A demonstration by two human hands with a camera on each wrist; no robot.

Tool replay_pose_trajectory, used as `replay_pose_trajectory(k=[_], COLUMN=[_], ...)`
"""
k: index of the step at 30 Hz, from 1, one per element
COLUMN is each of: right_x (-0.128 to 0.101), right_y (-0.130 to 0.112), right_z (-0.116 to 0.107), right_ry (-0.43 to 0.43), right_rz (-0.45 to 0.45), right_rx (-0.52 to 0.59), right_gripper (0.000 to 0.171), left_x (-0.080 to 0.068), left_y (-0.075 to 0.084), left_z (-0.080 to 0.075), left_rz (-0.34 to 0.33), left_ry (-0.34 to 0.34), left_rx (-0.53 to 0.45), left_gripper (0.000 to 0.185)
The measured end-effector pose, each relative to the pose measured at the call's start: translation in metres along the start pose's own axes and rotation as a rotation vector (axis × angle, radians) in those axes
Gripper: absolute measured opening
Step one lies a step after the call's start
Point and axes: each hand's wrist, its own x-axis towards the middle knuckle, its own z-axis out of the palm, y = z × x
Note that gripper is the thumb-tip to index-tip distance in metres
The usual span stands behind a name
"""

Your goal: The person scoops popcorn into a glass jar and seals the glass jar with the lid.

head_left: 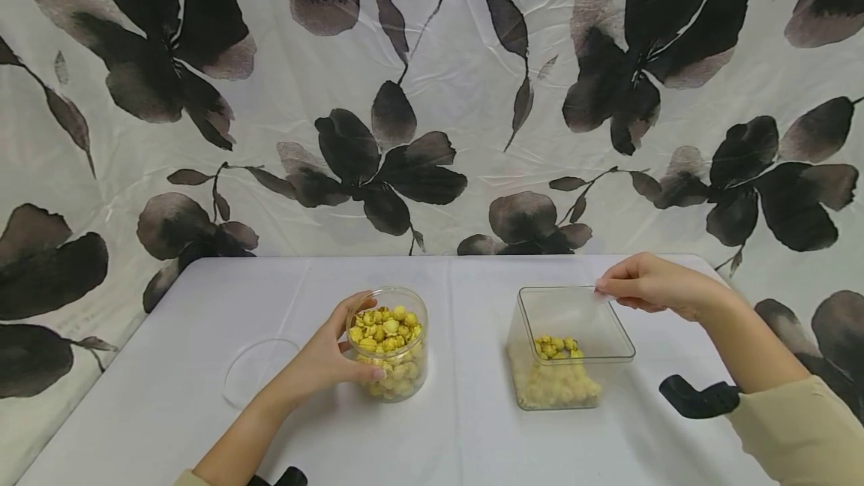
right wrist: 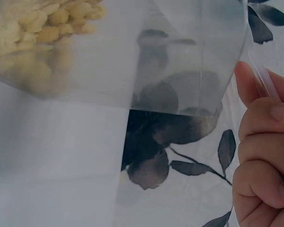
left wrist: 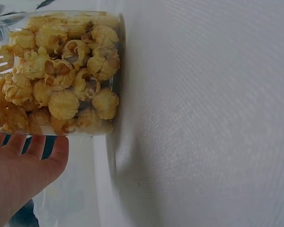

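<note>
My left hand [head_left: 331, 355] grips a round clear jar [head_left: 405, 385] of yellow popcorn from its left side, thumb in front and fingers behind. In the left wrist view the jar appears sideways, the popcorn [left wrist: 61, 80] showing through its wall. To the right stands a square clear container [head_left: 574, 321], with popcorn [head_left: 559, 388] in its lower part. At that container's back right rim, my right hand [head_left: 664, 287] pinches a thin translucent plastic handle [right wrist: 262, 75]. Whatever the handle ends in cannot be made out.
A round clear lid [head_left: 259, 373] lies on the white table [head_left: 466, 441], left of the jar and partly behind my left forearm. Behind the table hangs a floral cloth [head_left: 432, 96].
</note>
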Motion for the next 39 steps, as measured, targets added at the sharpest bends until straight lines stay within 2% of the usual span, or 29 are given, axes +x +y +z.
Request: replay_pose_trajectory(k=[6, 16, 19, 25, 30, 33, 39], right_x=[0.008, 0.017, 0.018, 0.018, 0.015, 0.013, 0.008], right_y=[-0.007, -0.013, -0.015, -0.019, -0.022, -0.022, -0.020], right_z=[0.008, 0.027, 0.031, 0.035, 0.033, 0.031, 0.026], right_ry=[-0.007, -0.055, -0.038, 0.023, 0.056, 0.066, 0.088], right_rz=[0.018, -0.017, -0.016, 0.011, 0.032, 0.037, 0.056], right_rx=[-0.064, -0.126, -0.172, -0.300, -0.426, -0.430, -0.357], right_gripper=[0.024, 0.032, 0.033, 0.018, 0.022, 0.023, 0.023], left_x=[0.000, -0.001, -0.001, 0.000, 0.000, 0.000, 0.000], left_y=[0.000, -0.001, 0.000, 0.000, -0.001, -0.001, -0.001], left_z=[-0.001, -0.001, -0.001, -0.001, -0.001, -0.001, 0.000], left_rz=[-0.004, 0.004, 0.006, 0.006, 0.010, 0.007, 0.005], left_ry=[0.005, -0.010, -0.013, -0.014, -0.014, -0.011, -0.006], left_rx=[-0.007, -0.018, -0.015, -0.010, -0.015, -0.017, -0.014], left_gripper=[0.101, 0.100, 0.100, 0.100, 0.100, 0.100, 0.099])
